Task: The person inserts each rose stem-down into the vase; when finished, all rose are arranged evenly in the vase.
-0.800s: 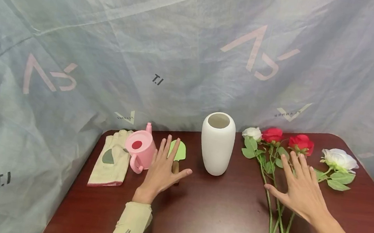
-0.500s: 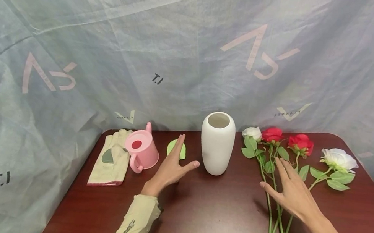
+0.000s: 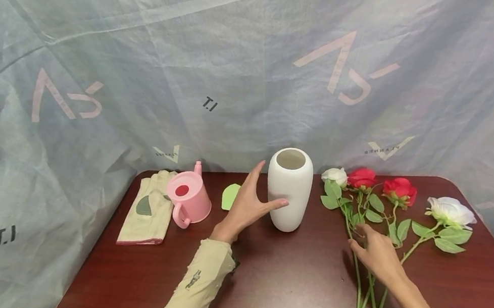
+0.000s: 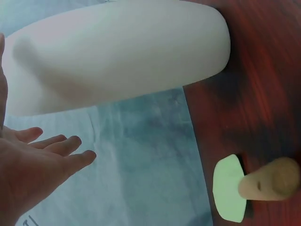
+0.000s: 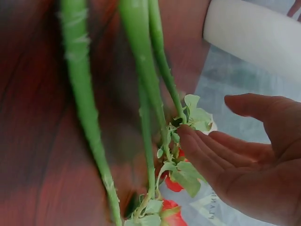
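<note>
A tall white vase point(image 3: 292, 195) stands upright at the back middle of the table. Just left of it is my left hand point(image 3: 244, 205), thumb held apart from the fingers, the thumb overlapping the vase's front in the head view. In the left wrist view a gap shows between the fingers and the vase point(image 4: 131, 52). My right hand point(image 3: 379, 255) hovers over the stems of the artificial roses, fingers extended and thumb apart. Two red roses point(image 3: 400, 190) and two white roses point(image 3: 451, 212) lie with their heads toward the back. In the right wrist view the fingertips reach the leaves near the stems point(image 5: 146, 70).
A pink watering can point(image 3: 193, 199) stands at the left beside a pair of pale work gloves point(image 3: 143, 223). Partly behind my left hand is a small trowel with a green blade point(image 3: 229, 196) and wooden handle point(image 4: 270, 181). A grey cloth backdrop point(image 3: 238, 71) hangs behind the table.
My left hand has moved right from over the trowel to beside the vase, turning thumb toward it. My right hand has drawn slightly left and lower over the stems, its fingers closer together.
</note>
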`<state>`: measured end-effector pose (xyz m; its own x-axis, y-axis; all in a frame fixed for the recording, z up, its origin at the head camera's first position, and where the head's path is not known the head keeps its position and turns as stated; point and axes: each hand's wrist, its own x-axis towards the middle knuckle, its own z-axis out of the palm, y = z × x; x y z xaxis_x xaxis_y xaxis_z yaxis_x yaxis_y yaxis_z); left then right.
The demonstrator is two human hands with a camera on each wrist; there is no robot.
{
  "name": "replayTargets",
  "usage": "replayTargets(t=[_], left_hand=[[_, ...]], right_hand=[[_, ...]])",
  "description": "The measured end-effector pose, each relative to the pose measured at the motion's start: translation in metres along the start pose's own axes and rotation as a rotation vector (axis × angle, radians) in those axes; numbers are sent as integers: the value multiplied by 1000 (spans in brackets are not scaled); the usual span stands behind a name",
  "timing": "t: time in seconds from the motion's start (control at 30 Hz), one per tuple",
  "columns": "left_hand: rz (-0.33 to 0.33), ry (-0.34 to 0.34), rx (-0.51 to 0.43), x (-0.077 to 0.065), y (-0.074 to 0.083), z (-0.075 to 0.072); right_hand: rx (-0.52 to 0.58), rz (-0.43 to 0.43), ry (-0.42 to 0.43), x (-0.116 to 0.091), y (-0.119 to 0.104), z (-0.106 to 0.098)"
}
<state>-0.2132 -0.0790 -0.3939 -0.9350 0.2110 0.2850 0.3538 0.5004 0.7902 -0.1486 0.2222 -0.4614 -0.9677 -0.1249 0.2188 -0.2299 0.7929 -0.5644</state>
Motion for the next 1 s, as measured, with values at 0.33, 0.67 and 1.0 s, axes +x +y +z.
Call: replayTargets(t=[0.33, 0.67, 1.0], left_hand=[[19, 63, -124, 11, 3, 20], [48, 100, -199, 13, 1, 31], [35, 105, -238, 4, 21, 21]], right_hand=[[1, 84, -74, 10, 0, 12], [291, 219, -182, 10, 5, 12], [857, 337, -200, 0, 8, -10]])
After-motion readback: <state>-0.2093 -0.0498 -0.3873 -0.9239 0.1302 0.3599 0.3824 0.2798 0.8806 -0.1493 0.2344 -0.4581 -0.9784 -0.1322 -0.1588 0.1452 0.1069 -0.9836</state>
